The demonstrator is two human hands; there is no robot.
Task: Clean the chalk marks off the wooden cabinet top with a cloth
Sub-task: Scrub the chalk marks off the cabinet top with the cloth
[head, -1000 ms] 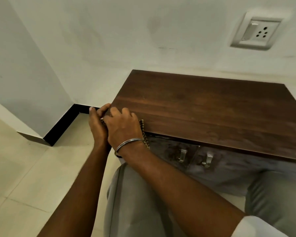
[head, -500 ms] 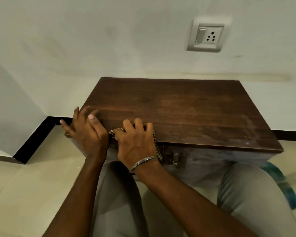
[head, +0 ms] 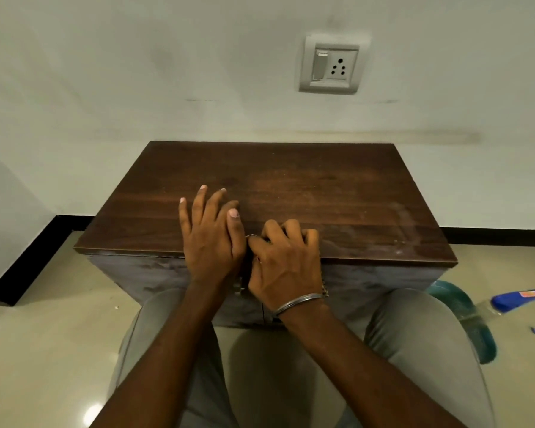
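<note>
Both hands slid right along the front edge: left hand [head: 212, 239] flat, right hand [head: 286, 261] clutching cloth [head: 324, 290]

I count one wooden cabinet top [head: 322, 186], two hands, one bangle [head: 297, 302], one wall socket [head: 330, 64], one blue bottle [head: 516, 299].

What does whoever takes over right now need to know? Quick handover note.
Left hand: open, fingers spread, over the front edge of the cabinet top.
Right hand: fist at the same edge, closed on a patterned cloth, mostly hidden.
Done: left and middle look clean.
Left: faint whitish chalk marks on the right side, near the front-right corner. Wipe there next.
</note>
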